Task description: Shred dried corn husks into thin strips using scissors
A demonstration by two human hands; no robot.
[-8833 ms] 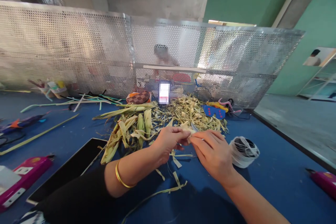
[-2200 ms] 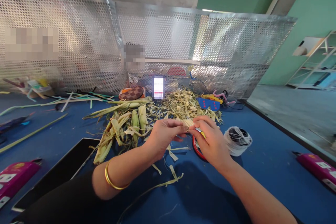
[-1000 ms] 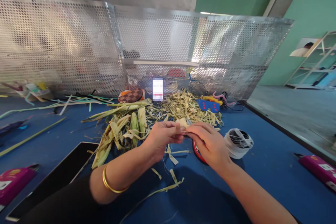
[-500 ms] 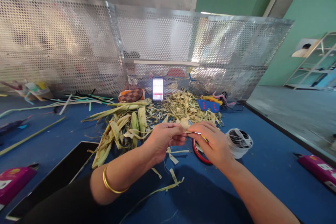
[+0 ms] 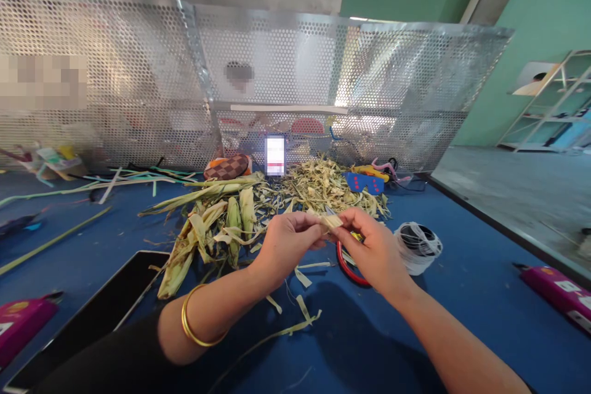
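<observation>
Between my two hands is a short, pale piece of corn husk [image 5: 331, 220]. My left hand [image 5: 290, 241] pinches it from the left, with a gold bangle on the wrist. The fingers of my right hand [image 5: 369, 246] are closed on its right end. Just under my right hand lies a pair of scissors with red handles [image 5: 351, 268], partly covered by the fingers. Behind my hands spreads a heap of husk scraps [image 5: 323, 181], and to the left lie larger dried corn husks [image 5: 203, 228].
A spool of white string [image 5: 418, 249] stands on the blue table [image 5: 369, 332] at right. A black tray [image 5: 106, 295] lies front left. Magenta packs [image 5: 554, 289] sit at the sides. A brown checked pouch [image 5: 227, 167] and a lit phone [image 5: 276, 155] are before the perforated metal screen [image 5: 272, 55].
The husk piece between my fingers has turned and now shows its flat, pale face. My right fingers have shifted on it. The view has moved slightly.
</observation>
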